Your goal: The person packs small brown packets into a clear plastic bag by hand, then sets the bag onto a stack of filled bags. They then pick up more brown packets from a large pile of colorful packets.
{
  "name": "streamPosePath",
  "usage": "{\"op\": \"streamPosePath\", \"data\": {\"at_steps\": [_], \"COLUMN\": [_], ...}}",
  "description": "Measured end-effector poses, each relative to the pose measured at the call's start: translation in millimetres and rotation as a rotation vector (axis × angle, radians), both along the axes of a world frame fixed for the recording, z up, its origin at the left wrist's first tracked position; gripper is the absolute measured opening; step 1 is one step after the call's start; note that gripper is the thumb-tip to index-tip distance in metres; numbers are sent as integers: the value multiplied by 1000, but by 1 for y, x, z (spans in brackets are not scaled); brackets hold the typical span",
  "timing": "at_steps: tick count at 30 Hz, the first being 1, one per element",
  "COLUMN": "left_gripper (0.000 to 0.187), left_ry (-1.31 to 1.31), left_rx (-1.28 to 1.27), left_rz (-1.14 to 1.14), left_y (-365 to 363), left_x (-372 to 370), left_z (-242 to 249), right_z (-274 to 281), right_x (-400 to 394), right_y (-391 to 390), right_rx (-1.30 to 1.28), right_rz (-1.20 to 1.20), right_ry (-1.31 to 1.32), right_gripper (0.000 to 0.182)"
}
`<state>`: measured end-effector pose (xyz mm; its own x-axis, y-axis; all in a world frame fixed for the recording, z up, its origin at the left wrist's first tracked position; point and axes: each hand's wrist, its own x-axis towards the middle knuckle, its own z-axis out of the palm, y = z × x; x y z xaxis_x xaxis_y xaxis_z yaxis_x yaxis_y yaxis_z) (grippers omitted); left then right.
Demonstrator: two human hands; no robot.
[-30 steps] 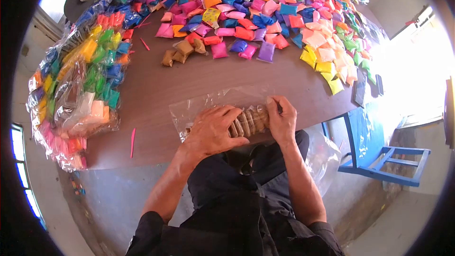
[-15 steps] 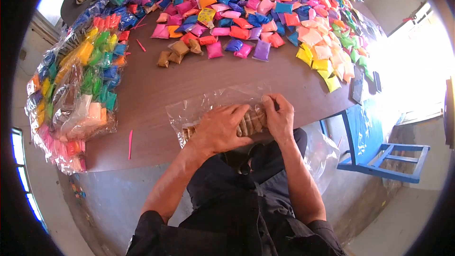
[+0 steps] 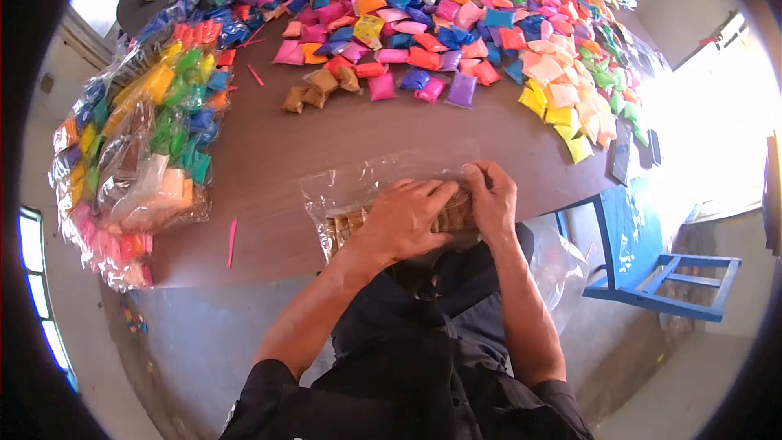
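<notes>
A clear plastic bag [image 3: 327, 189] with a row of brown packets [image 3: 345, 226] inside lies at the table's near edge. Across its middle rests my left hand [image 3: 410, 218], palm down on the packets, thumb apart from the fingers. My right hand [image 3: 494, 195] pinches the bag's right end between thumb and fingers. Several loose brown packets [image 3: 316, 90] sit farther back on the brown table [image 3: 269, 147].
A big heap of colourful packets [image 3: 423, 20] covers the back. Bagged packets [image 3: 163, 130] line the left side. A pink stick [image 3: 232, 243] lies near the front left, a dark phone [image 3: 621, 152] at the right edge. A blue chair [image 3: 635, 228] stands at right.
The whole view has shifted slightly, so the table and hands appear a little farther right. Both hands remain on the bag in nearly the same pose.
</notes>
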<state>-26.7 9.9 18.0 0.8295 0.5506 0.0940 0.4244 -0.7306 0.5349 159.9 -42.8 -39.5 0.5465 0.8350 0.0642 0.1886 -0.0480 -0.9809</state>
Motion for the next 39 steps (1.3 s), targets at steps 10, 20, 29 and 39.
{"op": "streamPosePath", "data": {"at_steps": [10,20,29,39], "left_gripper": [73,101,93,58], "left_ry": [-211,-431,-378,-387], "left_rx": [157,-703,-682,-692], "left_rz": [827,743,716,735], "left_y": [0,3,9,14], "left_x": [-124,-150,-144,-140], "left_z": [11,-27,-23,-29], "right_z": [-6,1,0,8], "right_x": [-2,-9,-9,1], "right_y": [-1,1,2,-11], "right_rx": [8,38,-61,-65], "right_rz": [-35,-46,-64,184], "right_ry": [-145,-190,-259,-29], "right_gripper": [16,14,20,52]}}
